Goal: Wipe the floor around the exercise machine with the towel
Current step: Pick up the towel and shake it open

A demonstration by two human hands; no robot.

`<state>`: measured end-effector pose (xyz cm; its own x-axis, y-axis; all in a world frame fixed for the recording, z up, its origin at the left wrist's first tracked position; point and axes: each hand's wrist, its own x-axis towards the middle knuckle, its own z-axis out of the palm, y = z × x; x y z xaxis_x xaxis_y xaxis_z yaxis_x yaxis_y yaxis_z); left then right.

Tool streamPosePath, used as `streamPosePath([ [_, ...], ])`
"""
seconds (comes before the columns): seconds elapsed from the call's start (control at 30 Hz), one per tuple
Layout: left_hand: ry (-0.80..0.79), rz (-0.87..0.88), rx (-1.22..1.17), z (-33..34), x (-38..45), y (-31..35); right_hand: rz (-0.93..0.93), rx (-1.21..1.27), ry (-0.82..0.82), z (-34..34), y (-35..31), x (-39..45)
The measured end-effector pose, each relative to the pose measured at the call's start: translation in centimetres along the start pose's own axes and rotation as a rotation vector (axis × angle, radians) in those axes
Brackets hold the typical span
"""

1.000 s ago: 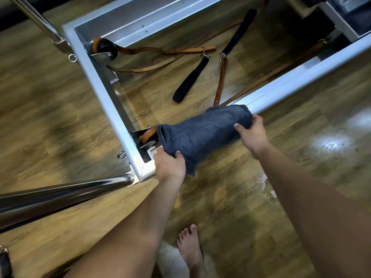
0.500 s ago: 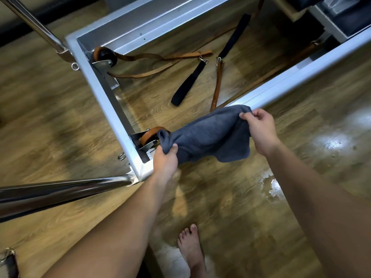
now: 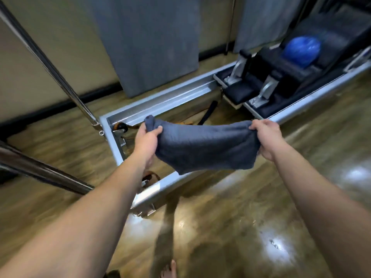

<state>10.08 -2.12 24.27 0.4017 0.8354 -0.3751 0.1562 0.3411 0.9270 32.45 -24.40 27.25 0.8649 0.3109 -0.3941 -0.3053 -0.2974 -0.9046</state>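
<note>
Now, from the left: chrome poles [image 3: 50,65] slant across the view, meeting the silver frame [image 3: 160,101] of the exercise machine. The left hand [image 3: 147,140] is clenched on one bunched end of the dark blue towel [image 3: 202,146], the right hand [image 3: 267,138] pinches the other end, and the cloth sags between them, up in the air over the frame's near rail, clear of the glossy wooden floor [image 3: 230,217]. Far right, a blue ball [image 3: 301,50] sits on the machine's black carriage [image 3: 281,77].
</note>
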Motion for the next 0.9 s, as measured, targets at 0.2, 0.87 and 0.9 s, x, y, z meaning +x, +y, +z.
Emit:
streamPosePath([
  [0.2, 0.058, 0.406, 0.492, 3.0, -14.2, 15.5, -0.280, 0.037, -0.003, -11.2, -15.0, -10.0],
  [0.87, -0.278, 0.452, 0.638, 6.2, -59.8, 42.4, -0.736, 0.472, -0.184, -41.2, -37.6, -40.5],
  [0.9, -0.271, 0.437, 0.716, 6.5, -60.7, 41.6, -0.750, 0.473, -0.160, -41.9, -37.5, -41.3],
])
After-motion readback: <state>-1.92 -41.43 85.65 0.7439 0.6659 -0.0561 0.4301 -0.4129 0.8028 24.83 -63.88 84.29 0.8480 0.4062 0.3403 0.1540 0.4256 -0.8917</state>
